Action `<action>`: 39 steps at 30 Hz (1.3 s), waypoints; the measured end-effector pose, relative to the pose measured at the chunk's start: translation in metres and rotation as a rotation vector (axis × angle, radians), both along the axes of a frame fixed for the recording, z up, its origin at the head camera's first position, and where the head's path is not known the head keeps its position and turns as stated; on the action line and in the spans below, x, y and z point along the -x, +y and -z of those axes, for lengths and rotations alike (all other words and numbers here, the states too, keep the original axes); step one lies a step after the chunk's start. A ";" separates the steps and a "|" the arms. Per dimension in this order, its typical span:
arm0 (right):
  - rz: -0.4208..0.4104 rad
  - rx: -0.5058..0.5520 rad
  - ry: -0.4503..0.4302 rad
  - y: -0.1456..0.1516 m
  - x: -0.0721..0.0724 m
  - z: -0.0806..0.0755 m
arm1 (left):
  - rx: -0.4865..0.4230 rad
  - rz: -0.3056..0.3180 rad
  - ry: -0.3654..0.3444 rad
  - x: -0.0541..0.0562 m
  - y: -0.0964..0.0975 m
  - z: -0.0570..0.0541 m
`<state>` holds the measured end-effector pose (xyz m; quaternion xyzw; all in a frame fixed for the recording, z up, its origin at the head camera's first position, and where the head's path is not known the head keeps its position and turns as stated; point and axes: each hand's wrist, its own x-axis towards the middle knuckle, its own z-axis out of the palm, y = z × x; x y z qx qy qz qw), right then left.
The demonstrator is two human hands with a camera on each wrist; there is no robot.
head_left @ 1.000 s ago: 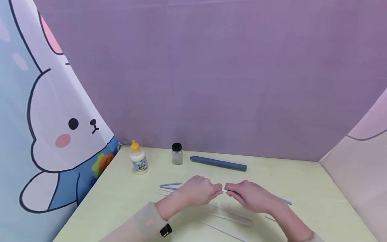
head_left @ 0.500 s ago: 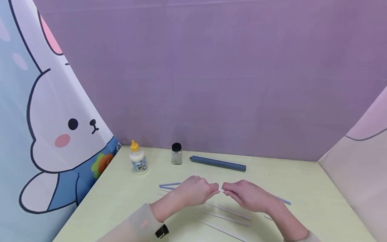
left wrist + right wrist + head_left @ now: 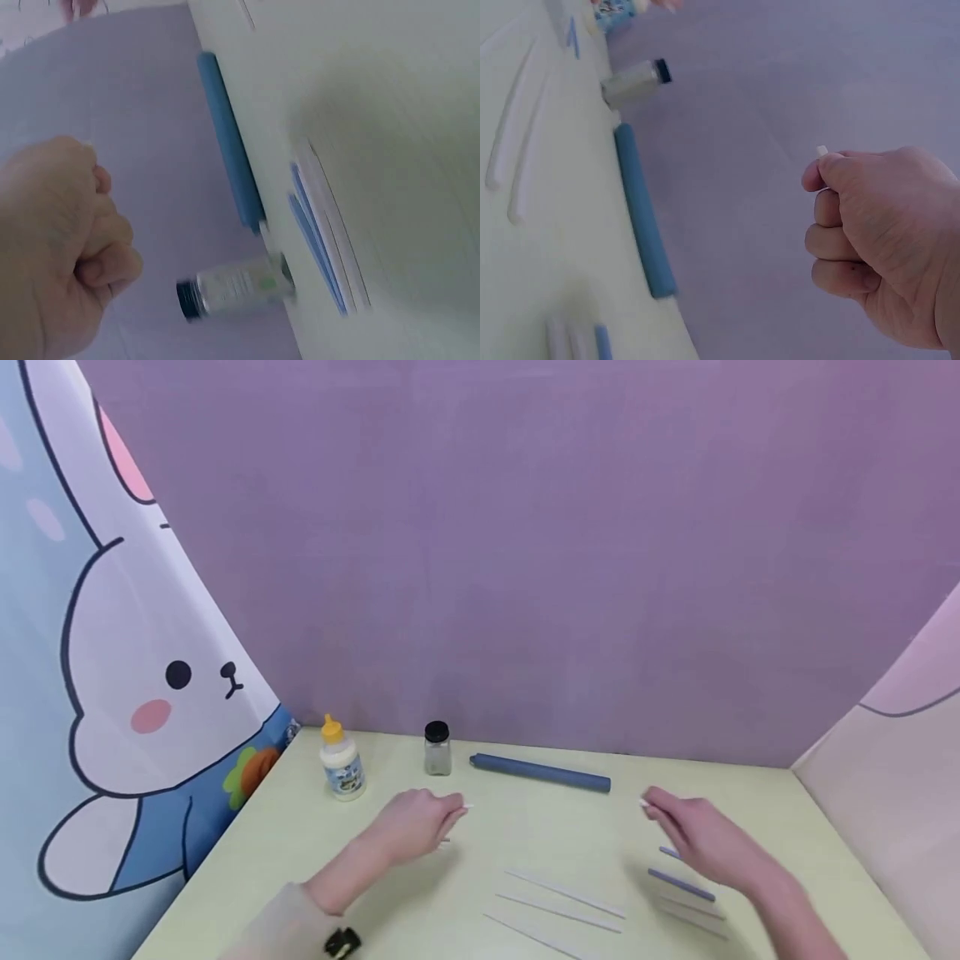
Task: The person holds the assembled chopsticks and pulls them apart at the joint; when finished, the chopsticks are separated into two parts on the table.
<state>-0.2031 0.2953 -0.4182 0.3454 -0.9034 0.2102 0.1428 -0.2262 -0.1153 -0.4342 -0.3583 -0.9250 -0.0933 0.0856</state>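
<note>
My left hand (image 3: pixel 420 827) is raised over the left of the table, its fingers curled, gripping a short white stick (image 3: pixel 468 806) whose tip pokes out past the thumb. Over the right side, my right hand (image 3: pixel 708 843) pinches another white stick piece (image 3: pixel 822 151) between thumb and forefinger. Most of each piece is hidden inside the fingers. Between and below the hands lie several long white sticks (image 3: pixel 558 912). Blue sticks (image 3: pixel 681 885) and pale ones lie below the right hand. In the left wrist view, blue sticks (image 3: pixel 315 232) and white sticks (image 3: pixel 330 202) lie in a bundle.
At the back stand a white glue bottle (image 3: pixel 343 768) with a yellow cap and a small clear jar (image 3: pixel 437 756) with a black lid. Right of the jar lies a thick blue rod (image 3: pixel 540 772). A purple cloth (image 3: pixel 525 568) rises behind the pale table (image 3: pixel 555 831).
The hands were close together on one white stick. Now they are wide apart, left hand moved left and right hand moved right, each with a white piece showing.
</note>
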 end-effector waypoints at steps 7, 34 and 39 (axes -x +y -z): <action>-0.029 0.009 -0.029 0.036 -0.011 0.007 | -0.036 0.048 0.020 -0.002 -0.042 0.013; -0.136 0.049 -0.175 0.068 -0.040 0.063 | -0.007 0.086 -0.291 -0.009 -0.073 0.045; -0.163 0.047 -0.233 0.064 -0.042 0.067 | -0.005 0.078 -0.313 -0.008 -0.073 0.048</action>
